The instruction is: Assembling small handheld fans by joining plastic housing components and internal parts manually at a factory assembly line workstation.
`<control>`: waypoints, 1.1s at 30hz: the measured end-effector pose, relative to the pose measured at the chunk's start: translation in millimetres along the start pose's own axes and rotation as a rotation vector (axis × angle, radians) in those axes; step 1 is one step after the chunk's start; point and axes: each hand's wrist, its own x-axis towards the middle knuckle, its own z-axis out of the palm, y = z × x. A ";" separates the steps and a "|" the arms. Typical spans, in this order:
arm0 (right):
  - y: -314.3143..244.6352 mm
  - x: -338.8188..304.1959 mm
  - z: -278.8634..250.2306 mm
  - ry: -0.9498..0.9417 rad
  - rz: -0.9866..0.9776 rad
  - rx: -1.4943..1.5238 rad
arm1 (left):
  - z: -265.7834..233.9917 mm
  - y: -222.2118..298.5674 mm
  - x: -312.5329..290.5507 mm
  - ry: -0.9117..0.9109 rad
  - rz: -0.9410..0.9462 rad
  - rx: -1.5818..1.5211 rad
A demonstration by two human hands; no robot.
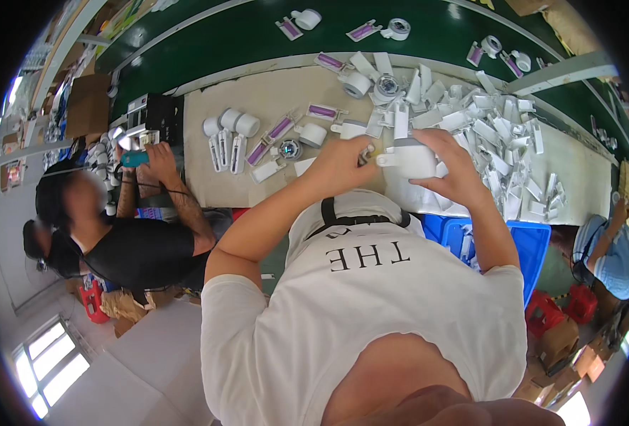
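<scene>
My right hand (451, 167) grips a white round-headed device (415, 162), with its short stem pointing left. Close to that stem tip, the fingers of my left hand (343, 169) are pinched together. Something small and dark shows at those fingertips, too small to name. Just beyond the hands lies a loose heap of white plastic casings (488, 131). Left of my hands on the bench are devices with purple-faced handles (282, 126) and a round head with a shiny front (289, 149). Farther left, several white round heads with handles (237, 124) are lined up.
A blue crate (534, 248) with white parts stands below the bench edge at my right. Beyond the bench (208, 99), a green conveyor belt (236, 42) carries several devices. One co-worker (137, 241) at the left holds a teal tool (134, 158); another person (605, 248) is at far right.
</scene>
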 end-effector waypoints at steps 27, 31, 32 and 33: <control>176.7 10.7 39.8 -0.505 0.114 -0.980 | -4.0 -54.7 14.2 0.127 -0.342 -1.332; 142.9 15.8 29.6 -0.102 0.440 -0.712 | -11.6 -46.7 3.6 0.279 -0.346 -1.210; 131.9 16.8 26.9 -0.096 0.431 -0.712 | -12.7 -52.8 2.8 0.305 -0.286 -1.164; 121.5 16.6 25.1 0.003 0.609 -0.035 | -11.3 -55.3 1.5 0.310 -0.278 -1.158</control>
